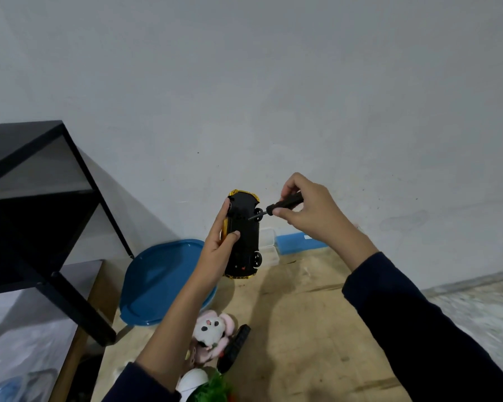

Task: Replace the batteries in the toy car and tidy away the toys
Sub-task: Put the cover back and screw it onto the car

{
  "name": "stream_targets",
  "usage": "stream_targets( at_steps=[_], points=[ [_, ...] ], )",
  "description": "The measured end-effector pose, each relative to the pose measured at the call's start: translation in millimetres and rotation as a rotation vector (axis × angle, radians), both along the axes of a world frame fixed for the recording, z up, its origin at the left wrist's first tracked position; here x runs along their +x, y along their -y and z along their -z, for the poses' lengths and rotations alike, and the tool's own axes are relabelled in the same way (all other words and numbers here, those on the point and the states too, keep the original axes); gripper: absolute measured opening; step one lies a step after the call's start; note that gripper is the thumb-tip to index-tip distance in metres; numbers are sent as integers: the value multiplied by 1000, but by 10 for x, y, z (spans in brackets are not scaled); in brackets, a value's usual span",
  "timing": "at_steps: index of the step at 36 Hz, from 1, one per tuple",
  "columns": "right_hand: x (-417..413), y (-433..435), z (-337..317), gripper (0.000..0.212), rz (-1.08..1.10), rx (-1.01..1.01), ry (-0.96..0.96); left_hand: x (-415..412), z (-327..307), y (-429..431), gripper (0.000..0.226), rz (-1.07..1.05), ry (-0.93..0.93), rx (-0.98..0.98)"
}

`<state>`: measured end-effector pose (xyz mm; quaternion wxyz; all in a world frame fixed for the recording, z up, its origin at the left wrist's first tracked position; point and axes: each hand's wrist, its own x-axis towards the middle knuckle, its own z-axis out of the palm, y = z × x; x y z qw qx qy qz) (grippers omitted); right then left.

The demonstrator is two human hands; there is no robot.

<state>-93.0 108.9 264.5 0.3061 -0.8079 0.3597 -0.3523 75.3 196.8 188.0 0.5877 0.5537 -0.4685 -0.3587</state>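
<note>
Above the table, left hand (pixel 219 242) grips toy car (pixel 243 236); right hand (pixel 311 211) pinches screwdriver (pixel 279 206).

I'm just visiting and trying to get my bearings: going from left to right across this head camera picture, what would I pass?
Black shelf frame → blue lid → left hand → toy car, held underside up → screwdriver → right hand → dark sleeve.
</note>
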Motion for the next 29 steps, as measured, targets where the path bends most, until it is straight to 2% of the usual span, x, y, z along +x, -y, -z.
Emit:
stream_targets(
  at_steps=[3,7,13,17,20,24,29],
  points=[
    [-17,-27,10,28,33,42,46,-30,-13,-4,62,-1,9,-6],
    [-39,-3,53,24,30,-87,41,-58,-10,-2,62,2,9,-4],
    [-41,-29,68,28,41,-2,92,-96,13,-11,61,5,-8,7],
    [-56,-23,72,32,7,-6,-14,-102,36,-18,62,-13,-10,6],
    [-56,-37,72,26,45,-30,-45,-99,64,-22,62,-20,-4,3],
    [-48,-68,86,32,107,22,-24,-116,74,-29,62,-26,-10,-4],
    [-102,-78,49,26,12,56,-28,-109,76,-38,61,-16,-9,3]
  ],
)
